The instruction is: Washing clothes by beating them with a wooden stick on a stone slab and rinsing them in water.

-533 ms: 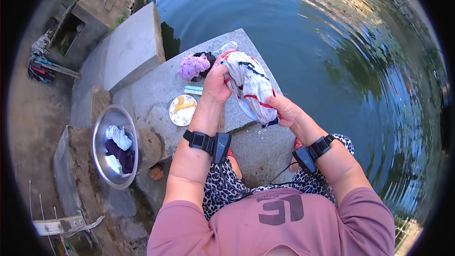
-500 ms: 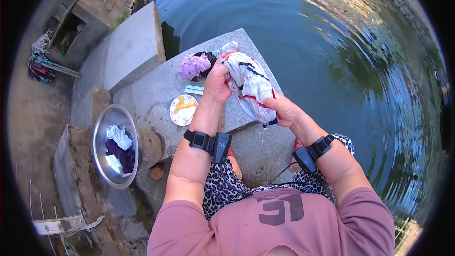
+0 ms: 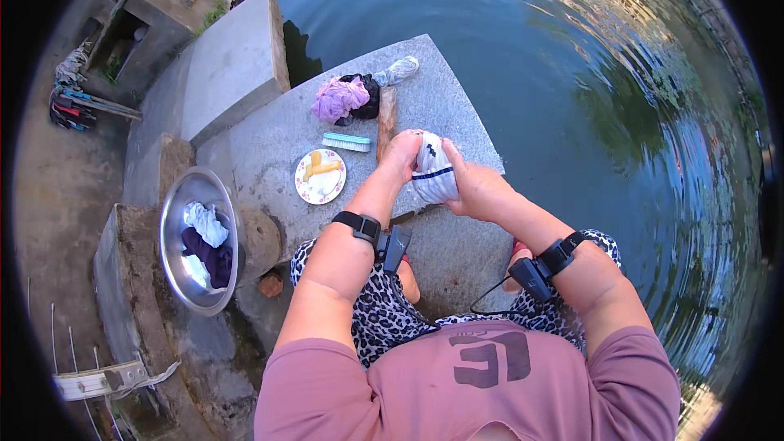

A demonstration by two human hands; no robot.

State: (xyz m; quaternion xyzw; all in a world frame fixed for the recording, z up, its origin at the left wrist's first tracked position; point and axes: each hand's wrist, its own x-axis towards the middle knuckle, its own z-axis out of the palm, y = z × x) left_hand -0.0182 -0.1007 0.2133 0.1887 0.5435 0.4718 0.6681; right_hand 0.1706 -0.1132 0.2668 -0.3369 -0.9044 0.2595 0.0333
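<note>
Between my hands is a wet-looking white cloth garment (image 3: 434, 177) with dark stripes, bunched into a compact bundle over the stone slab (image 3: 457, 106). My left hand (image 3: 403, 155) is closed round its left side. From the right, my right hand (image 3: 480, 186) grips the other side, thumb on top. Just beyond my left hand lies a wooden stick (image 3: 386, 118). A light-blue scrubbing brush (image 3: 346, 142) rests left of it, bristles toward me. Beside the brush, a flowered plate (image 3: 320, 189) carries yellow bars (image 3: 319, 167), perhaps soap, and some white stuff.
Lilac cloth (image 3: 339, 100), black cloth (image 3: 365, 96) and a whitish cloth (image 3: 398, 71) lie at the slab's far side. A metal basin (image 3: 170, 253) holding white and dark garments stands left. Water (image 3: 555, 106) borders the slab beyond and right. A concrete block (image 3: 233, 69) rises far left.
The garment has gone from a loose, hanging bunch to a tight bundle, nearer to me. My hands have come closer together. Its red trim no longer shows.
</note>
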